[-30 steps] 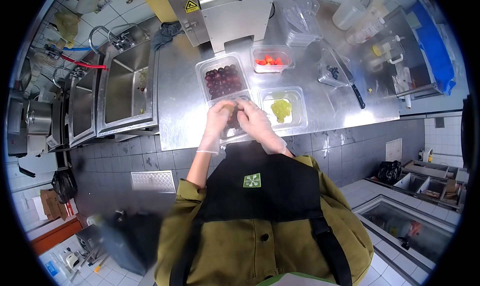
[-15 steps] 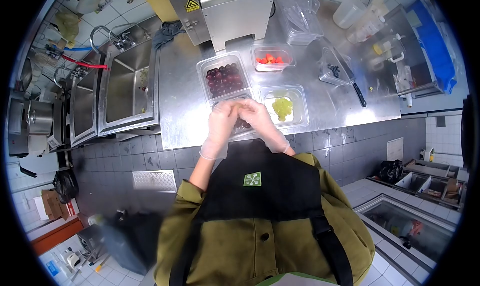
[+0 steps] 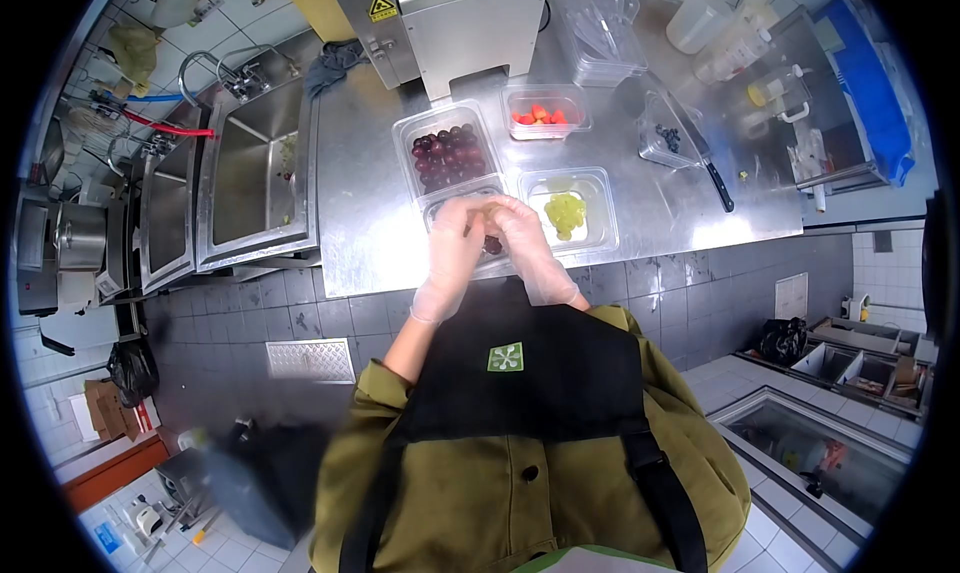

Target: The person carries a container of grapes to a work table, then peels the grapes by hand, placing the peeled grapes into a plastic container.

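Observation:
Both hands wear clear plastic gloves and meet over a clear tub (image 3: 428,213) holding dark fruit, whose far part shows beyond my fingers. My left hand (image 3: 457,235) is closed, its fingertips pinched against those of my right hand (image 3: 518,231), also closed. Something small and brownish shows between the fingertips, too small to name. Just beyond stands a clear tub of dark red, round fruit like grapes or cherries (image 3: 447,158). To the right of my right hand, pale green fruit pieces (image 3: 566,216) lie in another clear tub (image 3: 608,213).
Cut strawberries (image 3: 540,116) sit in a clear tub farther back. At the right, blueberries (image 3: 668,138) are in a small tub beside a black-handled knife (image 3: 718,185). A steel machine (image 3: 470,33) stands at the back; the sink (image 3: 255,173) is left of the steel table (image 3: 360,203).
My hands have turned slightly at the fingertips, and my left hand has shifted a little to the right. The tubs stay where they were.

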Demonstrator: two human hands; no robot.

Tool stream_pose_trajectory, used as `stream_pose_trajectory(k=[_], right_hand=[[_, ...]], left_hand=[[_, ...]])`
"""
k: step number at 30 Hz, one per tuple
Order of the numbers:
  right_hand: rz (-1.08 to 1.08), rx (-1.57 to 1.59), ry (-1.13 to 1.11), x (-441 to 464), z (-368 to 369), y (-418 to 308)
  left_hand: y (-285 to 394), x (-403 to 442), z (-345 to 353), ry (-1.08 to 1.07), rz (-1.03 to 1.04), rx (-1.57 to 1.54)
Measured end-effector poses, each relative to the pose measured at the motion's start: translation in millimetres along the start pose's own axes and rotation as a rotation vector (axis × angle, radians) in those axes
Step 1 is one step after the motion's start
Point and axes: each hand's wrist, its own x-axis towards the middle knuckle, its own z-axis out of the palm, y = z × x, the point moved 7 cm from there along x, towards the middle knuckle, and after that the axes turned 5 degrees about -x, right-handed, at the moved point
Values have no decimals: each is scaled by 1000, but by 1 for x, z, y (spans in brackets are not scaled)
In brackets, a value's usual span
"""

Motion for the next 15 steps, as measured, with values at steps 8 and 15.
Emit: stream_pose_trajectory(k=[8,15], right_hand=[[-106,-10,-66,7,-3,1],[-92,-25,-36,9,-8,1]], left_hand=[[-17,-2,0,55,-15,-104],[-7,0,-1,22,65,-5]])
